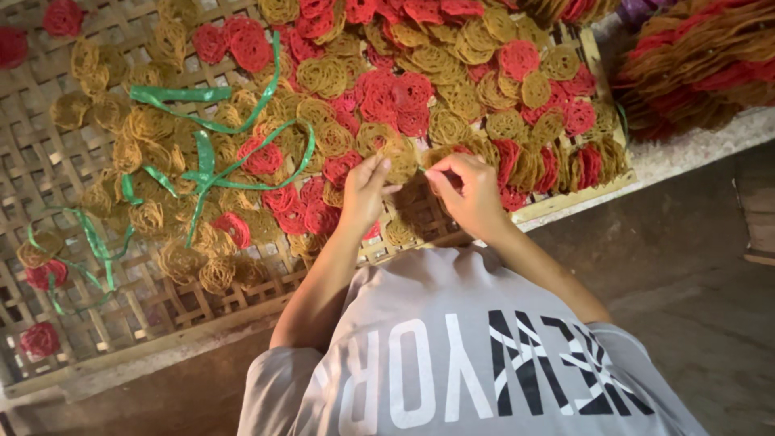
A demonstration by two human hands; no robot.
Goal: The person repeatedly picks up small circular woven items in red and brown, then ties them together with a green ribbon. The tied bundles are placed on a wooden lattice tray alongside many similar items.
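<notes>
Golden-brown and red lacy discs (452, 89) cover a woven bamboo tray (48, 161), loose green plastic strips (211, 165) lying among them toward nine o'clock. The left hand (363, 194) pinches a brown disc (397, 153) at its twelve o'clock, just above the tray's near edge. The right hand (468, 194) has thumb and forefinger closed on what may be a thin strand; too fine to confirm. Judged step: gathering or tying discs together. The next move would call for steady fingertip control, as the discs look brittle.

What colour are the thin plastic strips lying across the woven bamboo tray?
Green; the thin plastic strips show best in the head view.
</notes>
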